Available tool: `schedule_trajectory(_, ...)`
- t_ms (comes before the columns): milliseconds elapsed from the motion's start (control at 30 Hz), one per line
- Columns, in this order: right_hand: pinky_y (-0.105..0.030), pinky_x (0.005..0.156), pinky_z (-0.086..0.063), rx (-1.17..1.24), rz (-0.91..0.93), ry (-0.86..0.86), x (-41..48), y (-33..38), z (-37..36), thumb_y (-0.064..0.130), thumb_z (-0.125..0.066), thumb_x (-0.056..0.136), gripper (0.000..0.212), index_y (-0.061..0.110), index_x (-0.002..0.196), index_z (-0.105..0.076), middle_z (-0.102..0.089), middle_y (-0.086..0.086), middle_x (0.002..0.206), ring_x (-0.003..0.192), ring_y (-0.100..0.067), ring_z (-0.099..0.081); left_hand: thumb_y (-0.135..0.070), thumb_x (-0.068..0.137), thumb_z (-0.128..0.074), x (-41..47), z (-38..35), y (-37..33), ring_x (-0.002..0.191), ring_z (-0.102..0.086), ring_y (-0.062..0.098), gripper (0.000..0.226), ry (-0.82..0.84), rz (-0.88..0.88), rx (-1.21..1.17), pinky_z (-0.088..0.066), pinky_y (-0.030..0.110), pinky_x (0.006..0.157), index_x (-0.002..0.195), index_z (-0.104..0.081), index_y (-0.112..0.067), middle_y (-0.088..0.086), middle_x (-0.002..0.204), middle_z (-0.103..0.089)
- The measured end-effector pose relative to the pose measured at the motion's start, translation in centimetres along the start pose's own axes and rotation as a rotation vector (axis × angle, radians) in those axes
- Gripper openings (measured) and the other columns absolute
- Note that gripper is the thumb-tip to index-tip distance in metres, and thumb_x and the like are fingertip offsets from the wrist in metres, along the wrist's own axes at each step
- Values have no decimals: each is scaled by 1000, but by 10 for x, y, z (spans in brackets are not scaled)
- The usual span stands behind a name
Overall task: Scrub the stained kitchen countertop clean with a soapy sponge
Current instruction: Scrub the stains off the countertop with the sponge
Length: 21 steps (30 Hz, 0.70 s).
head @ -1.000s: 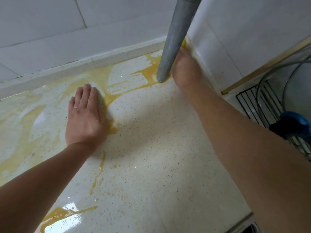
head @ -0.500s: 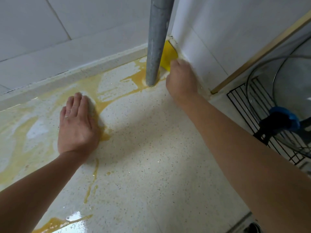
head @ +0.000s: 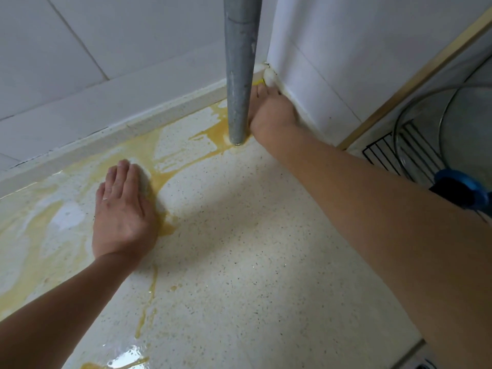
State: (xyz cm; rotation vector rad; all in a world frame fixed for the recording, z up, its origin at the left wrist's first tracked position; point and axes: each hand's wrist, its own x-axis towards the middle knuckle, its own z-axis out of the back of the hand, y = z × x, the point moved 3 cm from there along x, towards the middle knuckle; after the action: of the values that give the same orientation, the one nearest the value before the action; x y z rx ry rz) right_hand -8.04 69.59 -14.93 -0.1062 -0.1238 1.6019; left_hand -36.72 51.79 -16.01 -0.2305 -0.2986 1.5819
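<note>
The speckled cream countertop carries yellow-orange stain streaks along the back and left, with soapy smears among them. My left hand lies flat on the wet surface, fingers straight, on a streak. My right hand reaches into the back corner behind the grey pipe and holds the yellow sponge there. Only a sliver of the sponge shows past the fingertips, beside a blob of white foam.
The upright pipe stands on the countertop right by my right hand. White tiled walls close off the back and right of the corner. A black wire rack with a glass lid and its blue-black knob sits at the right.
My right hand drew the sponge back out of the corner, then pushed it deep in again, so the sponge is almost hidden. My left hand stayed flat in place.
</note>
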Motion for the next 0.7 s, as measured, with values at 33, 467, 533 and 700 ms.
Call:
schedule_trajectory(33, -38, 95, -46, -52, -4, 4, -1, -1, 0, 22, -50, 96, 50, 0, 140, -40, -49, -17, 135, 124, -31, -48, -35, 103, -20, 0, 0, -1, 157, -17, 27, 60, 5, -2, 0, -16, 50, 127, 155, -35, -10, 11, 168, -26)
schedule_trajectory(467, -47, 95, -45, -200, 26, 86, -27, -9, 22, 19, -53, 94, 40, 6, 132, -50, -53, -15, 127, 118, -32, -46, -34, 101, -20, -1, 1, -2, 159, -13, 25, 63, 18, 0, -2, -11, 46, 129, 159, -30, -11, 11, 170, -22)
schedule_trajectory(533, -40, 93, -45, -161, 45, 38, -44, -15, 23, 18, -50, 96, 35, 5, 129, -52, -55, -15, 124, 114, -30, -48, -34, 102, -19, -1, 1, -2, 158, -13, 26, 62, 23, -9, 1, -12, 47, 129, 158, -31, -10, 11, 170, -22)
schedule_trajectory(700, -35, 88, -46, -150, 41, -22, -56, -21, 25, 20, -52, 95, 35, 6, 127, -53, -57, -14, 120, 107, -28, -52, -34, 102, -20, -2, 2, -3, 159, -12, 26, 63, 31, -1, 6, -12, 48, 129, 159, -29, -9, 12, 170, -21)
